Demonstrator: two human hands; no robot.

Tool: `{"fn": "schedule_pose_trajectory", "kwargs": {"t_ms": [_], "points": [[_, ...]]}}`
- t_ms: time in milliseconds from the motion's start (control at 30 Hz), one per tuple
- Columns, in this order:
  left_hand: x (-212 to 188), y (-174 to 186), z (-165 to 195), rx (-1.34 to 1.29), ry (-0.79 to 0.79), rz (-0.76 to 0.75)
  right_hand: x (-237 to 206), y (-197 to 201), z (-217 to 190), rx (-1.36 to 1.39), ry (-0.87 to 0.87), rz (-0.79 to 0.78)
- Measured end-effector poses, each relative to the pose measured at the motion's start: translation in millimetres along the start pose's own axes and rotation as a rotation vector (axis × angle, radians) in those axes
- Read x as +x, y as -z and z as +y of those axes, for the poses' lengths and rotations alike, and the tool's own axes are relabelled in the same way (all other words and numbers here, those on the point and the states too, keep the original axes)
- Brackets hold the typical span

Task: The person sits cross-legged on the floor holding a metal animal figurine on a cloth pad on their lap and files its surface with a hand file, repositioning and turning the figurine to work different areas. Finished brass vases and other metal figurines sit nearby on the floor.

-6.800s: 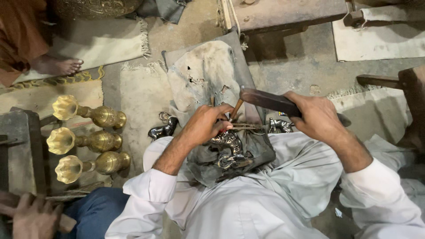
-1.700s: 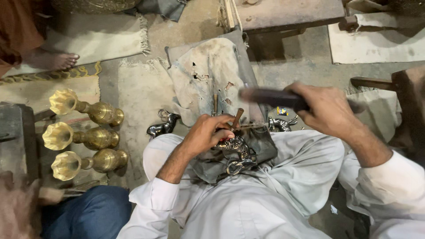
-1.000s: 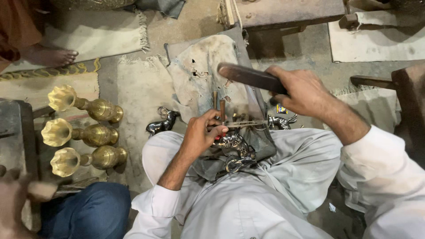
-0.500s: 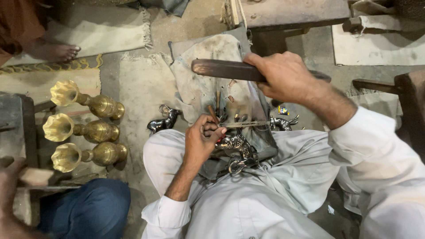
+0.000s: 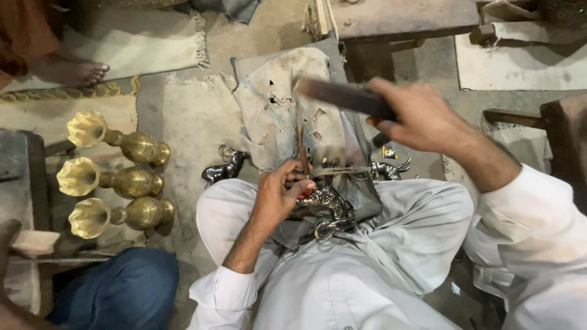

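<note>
My left hand (image 5: 282, 194) grips a thin brown punch tool (image 5: 301, 150), held upright against a small silvery metal animal figure (image 5: 327, 211) resting on the cloth in my lap. Raised above it, my right hand (image 5: 420, 117) clutches a flat dark wooden mallet bar (image 5: 339, 95), which is blurred. A thin metal rod (image 5: 348, 171) lies across the lap just past the figure.
Three brass fluted vases (image 5: 116, 181) lie on their sides at the left. Two more silvery animal figures (image 5: 225, 170) (image 5: 387, 170) sit on the floor by my knees. A worn grey cloth (image 5: 281, 104) covers the ground ahead. Another person's bare foot (image 5: 76, 72) and blue-trousered knee (image 5: 119, 290) are at the left.
My right hand has lifted the mallet bar up and swung it back over the punch, and the bar is now blurred. My left hand keeps holding the punch on the figure.
</note>
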State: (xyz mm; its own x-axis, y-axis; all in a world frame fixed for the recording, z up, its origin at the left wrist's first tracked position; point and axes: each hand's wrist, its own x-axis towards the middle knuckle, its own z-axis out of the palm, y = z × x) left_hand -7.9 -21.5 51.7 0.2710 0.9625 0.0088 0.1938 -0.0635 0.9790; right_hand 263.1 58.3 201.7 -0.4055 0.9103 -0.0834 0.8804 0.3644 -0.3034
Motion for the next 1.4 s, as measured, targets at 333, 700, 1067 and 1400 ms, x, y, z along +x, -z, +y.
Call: {"fn": "schedule_pose_trajectory", "kwargs": {"t_ms": [333, 700, 1067, 1400], "points": [[3.2, 4.0, 13.0, 0.128, -0.087, -0.067, -33.7, -7.1, 12.9, -0.207, 0.22, 0.085], [4.5, 8.1, 21.6, 0.131, -0.224, -0.191, -59.5, -26.0, 18.8, -0.164, -0.033, -0.032], [-0.2, 5.1, 7.8, 0.069, -0.083, 0.039, -19.4, -20.1, 8.6, -0.094, 0.057, 0.033], [-14.4, -12.6, -5.1, -0.112, 0.044, 0.236, 33.2, -5.7, -27.9, -0.018, 0.256, 0.093]]}}
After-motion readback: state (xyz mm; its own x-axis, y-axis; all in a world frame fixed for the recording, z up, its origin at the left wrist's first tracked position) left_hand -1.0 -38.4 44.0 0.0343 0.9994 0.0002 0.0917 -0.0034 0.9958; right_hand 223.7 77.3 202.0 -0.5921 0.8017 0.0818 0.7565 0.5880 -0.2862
